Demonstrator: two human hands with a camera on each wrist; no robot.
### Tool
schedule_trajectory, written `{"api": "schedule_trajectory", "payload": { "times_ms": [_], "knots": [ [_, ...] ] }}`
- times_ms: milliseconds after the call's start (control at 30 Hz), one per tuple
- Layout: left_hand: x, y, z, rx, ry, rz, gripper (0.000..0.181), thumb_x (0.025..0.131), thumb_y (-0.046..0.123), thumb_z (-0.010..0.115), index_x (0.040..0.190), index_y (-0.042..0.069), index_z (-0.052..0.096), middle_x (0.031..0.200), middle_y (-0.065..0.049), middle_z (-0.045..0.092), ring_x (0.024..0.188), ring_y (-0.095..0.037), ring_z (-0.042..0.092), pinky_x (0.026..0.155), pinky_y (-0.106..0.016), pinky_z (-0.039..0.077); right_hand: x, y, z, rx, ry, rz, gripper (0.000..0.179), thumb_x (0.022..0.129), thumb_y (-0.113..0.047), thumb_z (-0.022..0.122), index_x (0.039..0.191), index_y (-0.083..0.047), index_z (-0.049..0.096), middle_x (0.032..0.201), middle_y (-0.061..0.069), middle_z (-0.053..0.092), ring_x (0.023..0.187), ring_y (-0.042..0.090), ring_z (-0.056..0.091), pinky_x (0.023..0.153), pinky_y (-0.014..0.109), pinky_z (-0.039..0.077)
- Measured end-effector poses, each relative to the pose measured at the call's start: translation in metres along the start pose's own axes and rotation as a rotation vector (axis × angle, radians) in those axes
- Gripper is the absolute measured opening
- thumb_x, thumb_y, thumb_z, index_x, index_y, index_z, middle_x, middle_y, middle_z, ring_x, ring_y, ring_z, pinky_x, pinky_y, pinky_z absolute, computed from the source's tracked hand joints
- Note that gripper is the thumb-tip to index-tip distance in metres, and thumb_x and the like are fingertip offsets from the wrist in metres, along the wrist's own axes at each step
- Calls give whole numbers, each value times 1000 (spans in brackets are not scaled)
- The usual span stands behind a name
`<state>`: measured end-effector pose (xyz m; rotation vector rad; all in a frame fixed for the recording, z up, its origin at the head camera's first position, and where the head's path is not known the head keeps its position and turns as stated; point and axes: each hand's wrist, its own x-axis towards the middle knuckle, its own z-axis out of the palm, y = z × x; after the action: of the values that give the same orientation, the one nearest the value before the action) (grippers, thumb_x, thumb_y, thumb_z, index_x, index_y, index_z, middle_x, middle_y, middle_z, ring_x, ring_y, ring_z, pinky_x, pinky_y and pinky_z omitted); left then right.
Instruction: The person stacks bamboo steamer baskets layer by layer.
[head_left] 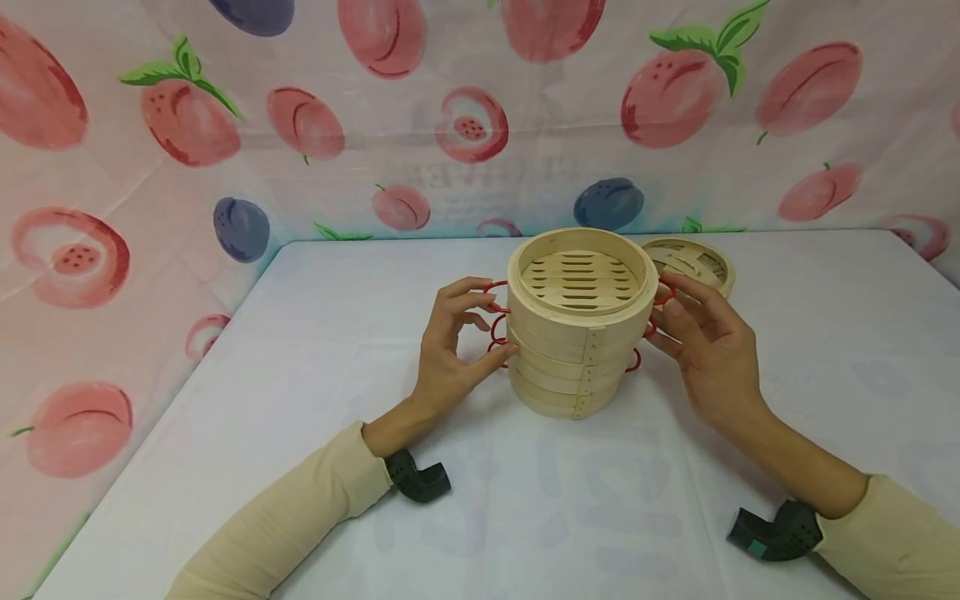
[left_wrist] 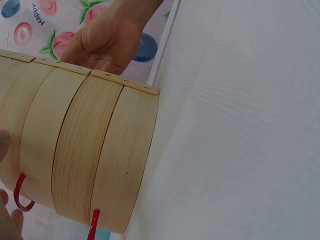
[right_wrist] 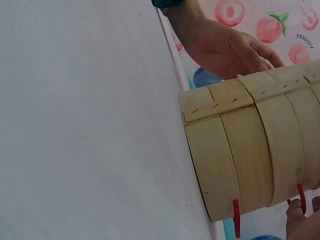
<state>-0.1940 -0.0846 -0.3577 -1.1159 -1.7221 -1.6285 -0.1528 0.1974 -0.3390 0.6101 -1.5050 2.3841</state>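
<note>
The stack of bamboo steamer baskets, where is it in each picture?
Head: the stack of bamboo steamer baskets stands mid-table between the left hand and right hand.
Left wrist: it fills the left side, seen sideways.
Right wrist: it fills the lower right, seen sideways.
Shared landmark: the red wire handles on the baskets.

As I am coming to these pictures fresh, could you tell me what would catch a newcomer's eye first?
A stack of bamboo steamer baskets stands mid-table on the white tablecloth, the top one open and showing its slatted floor. The left hand and right hand flank it, fingers at the red wire handles on its sides. A woven lid lies behind right, before a backdrop printed with peaches and plums.
</note>
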Motion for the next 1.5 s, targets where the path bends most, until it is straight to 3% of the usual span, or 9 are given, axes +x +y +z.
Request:
{"api": "schedule_trajectory", "payload": {
  "times_ms": [800,1033,1133,1333,1500],
  "knots": [
    [1,0,1,10,0,14,59,65,-15,78,116,-5,51,128,-20,45,100,-31,53,75,-32,45,0,-3,-1,8,-5,31,37,99,6,43,136,3,47,116,12,62,102,23,65,85,33,51],
    [1,-1,0,17,-13,1,53,78,15,80,118,-3,50,129,-18,44,109,-32,50,78,-35,45,1,-3,-1,-23,-7,15,37,98,5,44,135,4,47,117,12,60,105,24,61,85,32,51],
    [1,-1,1,32,-31,-9,58,79,21,80,121,-2,49,131,-19,44,118,-33,45,80,-38,44,2,-3,-1,-74,-9,14,37,99,4,44,136,3,47,122,13,58,110,24,57,86,31,51],
    [1,-2,2,24,-70,-22,68,70,5,84,126,-2,46,137,-18,43,127,-35,39,81,-44,43,7,-9,-6,-229,11,62,36,102,-9,45,136,-1,49,129,10,53,119,22,50,91,26,47],
    [1,-3,3,24,-84,-31,67,78,28,81,127,-2,45,141,-13,42,127,-34,40,80,-43,43,15,-14,-20,-300,41,14,34,102,-9,45,134,-3,52,127,13,55,118,23,49,92,23,45]
  ]
}}
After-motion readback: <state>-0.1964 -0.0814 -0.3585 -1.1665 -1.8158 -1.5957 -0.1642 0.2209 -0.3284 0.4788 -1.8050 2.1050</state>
